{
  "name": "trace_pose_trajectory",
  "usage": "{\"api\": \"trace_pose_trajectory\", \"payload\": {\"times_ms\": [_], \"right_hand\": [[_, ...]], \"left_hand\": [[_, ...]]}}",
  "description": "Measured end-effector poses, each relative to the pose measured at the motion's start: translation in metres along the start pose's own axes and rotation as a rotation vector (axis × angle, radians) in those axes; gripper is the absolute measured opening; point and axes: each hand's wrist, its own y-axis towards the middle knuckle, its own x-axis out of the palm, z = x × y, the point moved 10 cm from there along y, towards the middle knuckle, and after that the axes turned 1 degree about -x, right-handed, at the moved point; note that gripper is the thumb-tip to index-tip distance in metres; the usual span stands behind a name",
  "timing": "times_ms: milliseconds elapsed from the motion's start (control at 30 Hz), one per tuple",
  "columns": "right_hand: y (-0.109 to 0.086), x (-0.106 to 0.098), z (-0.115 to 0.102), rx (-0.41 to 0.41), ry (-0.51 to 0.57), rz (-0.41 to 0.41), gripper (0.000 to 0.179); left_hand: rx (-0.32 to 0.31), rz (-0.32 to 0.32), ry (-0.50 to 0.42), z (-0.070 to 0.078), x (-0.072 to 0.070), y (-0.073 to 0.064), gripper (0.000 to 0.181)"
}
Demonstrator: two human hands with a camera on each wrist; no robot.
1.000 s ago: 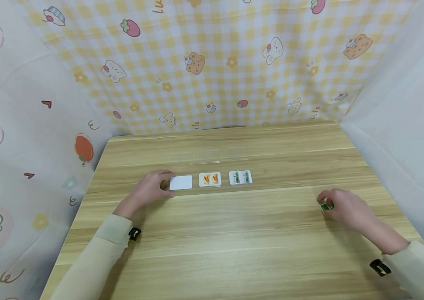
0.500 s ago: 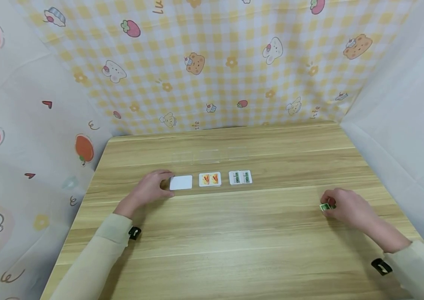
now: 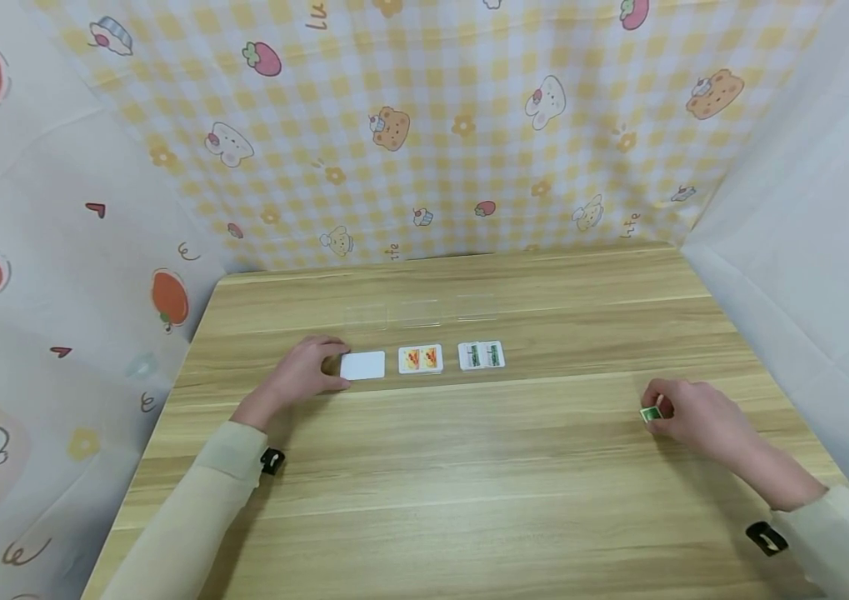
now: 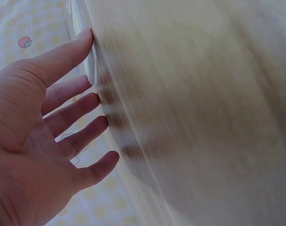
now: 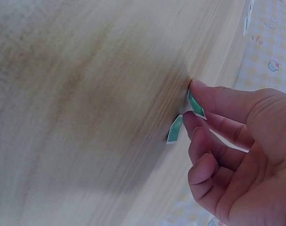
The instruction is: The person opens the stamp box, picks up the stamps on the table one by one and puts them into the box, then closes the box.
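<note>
In the head view my left hand is at the left end of a plain white card. Its thumb and a finger grip the card's near and far edges; in the left wrist view the other fingers are spread. A card pile with two orange pictures lies to the right, then one with two green pictures. On the right side of the table, my right hand pinches a small green piece with a white border between thumb and fingertips. A similar green part shows below the fingertips; whether both are one bent piece is unclear.
Several clear, flat plastic pieces, one of them the middle clear piece, lie in a row behind the cards. The wooden table meets a checked cloth at the back. White cloth hangs at the right.
My right hand has shifted slightly to the right, and more of the green piece shows at its fingertips. My left hand stays at the white card.
</note>
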Motion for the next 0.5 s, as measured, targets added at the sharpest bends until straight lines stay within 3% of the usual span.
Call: {"api": "trace_pose_trajectory", "payload": {"times_ms": [500], "right_hand": [[-0.0011,-0.0056,-0.0075,-0.077,-0.035,0.056,0.020]], "left_hand": [[-0.010,-0.014,-0.004,-0.0041,0.0012,-0.0012,0.065]]}}
